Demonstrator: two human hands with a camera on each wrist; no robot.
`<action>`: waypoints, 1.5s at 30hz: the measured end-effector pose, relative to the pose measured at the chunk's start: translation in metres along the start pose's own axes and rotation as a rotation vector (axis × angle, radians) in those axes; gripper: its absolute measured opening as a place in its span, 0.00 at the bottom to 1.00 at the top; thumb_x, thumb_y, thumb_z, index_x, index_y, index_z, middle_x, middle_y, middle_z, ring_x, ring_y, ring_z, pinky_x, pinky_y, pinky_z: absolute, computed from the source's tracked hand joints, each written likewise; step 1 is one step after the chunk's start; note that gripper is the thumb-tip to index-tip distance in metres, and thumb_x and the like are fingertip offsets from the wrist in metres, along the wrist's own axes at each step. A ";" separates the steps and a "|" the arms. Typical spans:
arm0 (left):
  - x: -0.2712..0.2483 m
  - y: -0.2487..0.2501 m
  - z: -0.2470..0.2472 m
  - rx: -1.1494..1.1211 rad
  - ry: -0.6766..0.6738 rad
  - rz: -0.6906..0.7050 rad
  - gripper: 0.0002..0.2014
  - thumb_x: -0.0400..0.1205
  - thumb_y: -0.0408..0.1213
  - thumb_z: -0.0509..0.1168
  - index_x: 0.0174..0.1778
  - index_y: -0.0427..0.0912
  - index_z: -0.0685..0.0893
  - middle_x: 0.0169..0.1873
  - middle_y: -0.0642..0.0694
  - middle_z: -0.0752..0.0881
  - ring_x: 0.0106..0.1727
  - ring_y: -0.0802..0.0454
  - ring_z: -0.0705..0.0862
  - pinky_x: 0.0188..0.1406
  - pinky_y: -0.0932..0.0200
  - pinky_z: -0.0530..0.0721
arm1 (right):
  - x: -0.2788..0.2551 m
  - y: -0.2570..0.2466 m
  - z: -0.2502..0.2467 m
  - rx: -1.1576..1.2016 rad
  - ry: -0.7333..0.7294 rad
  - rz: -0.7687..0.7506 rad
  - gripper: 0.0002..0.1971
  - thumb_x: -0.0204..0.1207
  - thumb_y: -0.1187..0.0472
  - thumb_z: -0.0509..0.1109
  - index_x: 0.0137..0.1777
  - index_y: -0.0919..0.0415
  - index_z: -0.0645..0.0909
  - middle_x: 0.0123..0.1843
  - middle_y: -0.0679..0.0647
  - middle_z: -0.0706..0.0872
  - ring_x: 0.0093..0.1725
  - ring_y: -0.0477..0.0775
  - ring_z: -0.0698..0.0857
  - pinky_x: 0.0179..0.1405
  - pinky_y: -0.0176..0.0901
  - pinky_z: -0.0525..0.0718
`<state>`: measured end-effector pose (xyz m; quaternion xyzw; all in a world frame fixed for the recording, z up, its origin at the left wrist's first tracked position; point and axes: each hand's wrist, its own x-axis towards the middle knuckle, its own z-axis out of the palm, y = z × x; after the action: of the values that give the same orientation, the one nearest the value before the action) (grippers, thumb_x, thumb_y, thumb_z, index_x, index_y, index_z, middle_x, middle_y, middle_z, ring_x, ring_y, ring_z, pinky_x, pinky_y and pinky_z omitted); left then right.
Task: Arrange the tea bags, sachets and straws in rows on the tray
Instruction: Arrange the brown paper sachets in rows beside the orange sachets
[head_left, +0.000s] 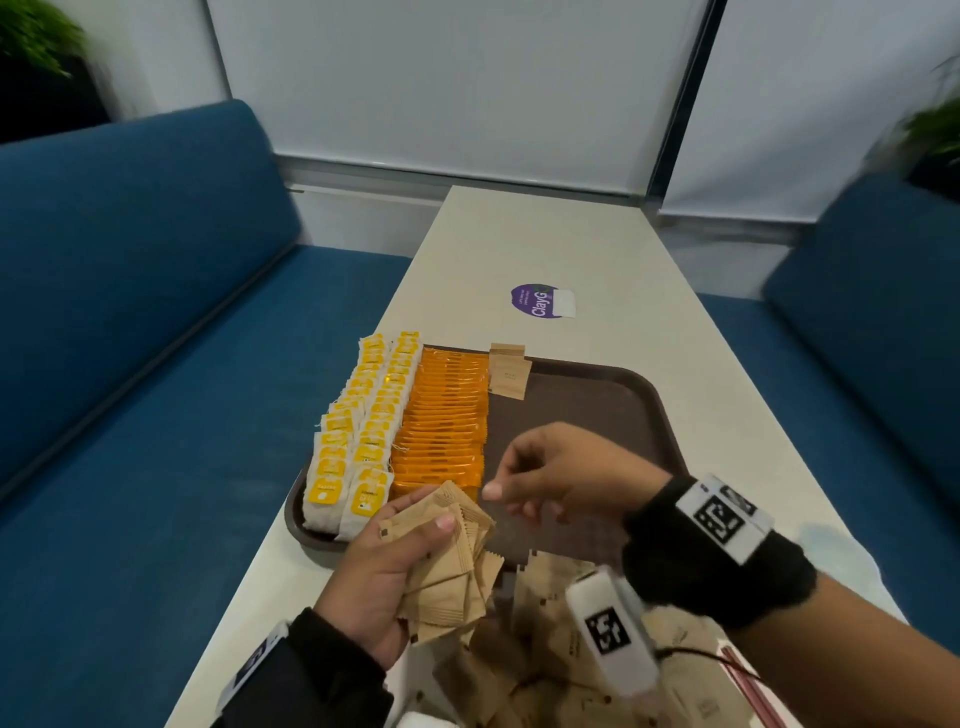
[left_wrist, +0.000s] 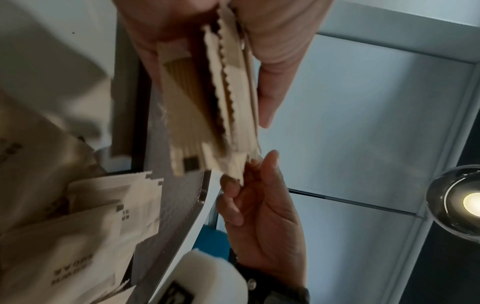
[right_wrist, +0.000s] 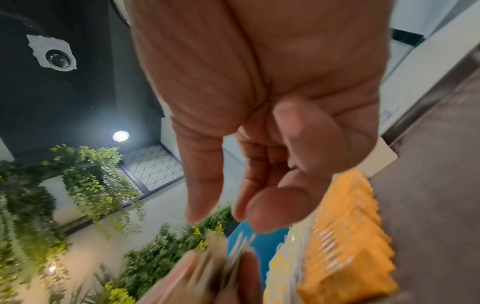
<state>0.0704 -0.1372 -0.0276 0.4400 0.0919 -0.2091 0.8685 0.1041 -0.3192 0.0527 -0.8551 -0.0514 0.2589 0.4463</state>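
Right now the left hand (head_left: 387, 577) grips a fanned stack of brown sachets (head_left: 451, 566) over the near edge of the brown tray (head_left: 613, 400), thumb on top, fingers curled beneath. The right hand (head_left: 561, 475) hangs just beside the stack's far corner with its fingers loosely curled; in the right wrist view it holds nothing, though in the left wrist view its fingertips (left_wrist: 233, 185) look to be touching the stack's tip, so I judge it is about to draw one off. The likely slip is pulling two at once: the sachets overlap unevenly and their serrated edges could catch, spilling the fan onto the tray or onto the loose pile (head_left: 545, 670) at the near edge. A sweeping wrist could also nudge the orange sachets (head_left: 441, 415), which lie just left of the hands. These form a tight overlapping row, with two rows of yellow-labelled tea bags (head_left: 358, 415) further left. Only a couple of brown sachets (head_left: 509, 371) lie at the tray's far edge; the right part is bare. They look thin, papery, square and light.
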 end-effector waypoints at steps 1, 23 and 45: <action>-0.002 -0.001 0.001 -0.002 -0.001 -0.007 0.26 0.63 0.28 0.70 0.59 0.40 0.80 0.44 0.33 0.88 0.41 0.38 0.86 0.35 0.47 0.88 | -0.005 0.002 0.008 0.040 -0.019 0.007 0.11 0.72 0.54 0.76 0.48 0.61 0.83 0.35 0.48 0.86 0.32 0.43 0.82 0.30 0.33 0.77; -0.006 -0.014 0.012 -0.112 0.154 -0.031 0.16 0.80 0.31 0.64 0.62 0.48 0.77 0.56 0.34 0.85 0.49 0.36 0.86 0.36 0.47 0.82 | -0.010 0.014 0.063 0.054 0.246 -0.016 0.18 0.62 0.56 0.84 0.46 0.55 0.80 0.38 0.48 0.80 0.32 0.42 0.77 0.31 0.36 0.79; -0.003 -0.017 0.013 -0.001 0.007 0.052 0.34 0.59 0.21 0.69 0.62 0.48 0.78 0.54 0.37 0.85 0.51 0.39 0.84 0.37 0.46 0.86 | -0.009 0.027 0.038 0.536 0.178 -0.011 0.02 0.77 0.64 0.70 0.48 0.61 0.81 0.43 0.55 0.88 0.34 0.48 0.84 0.25 0.36 0.80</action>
<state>0.0603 -0.1556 -0.0311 0.4423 0.0835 -0.1850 0.8736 0.0735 -0.3100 0.0175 -0.7256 0.0537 0.1851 0.6606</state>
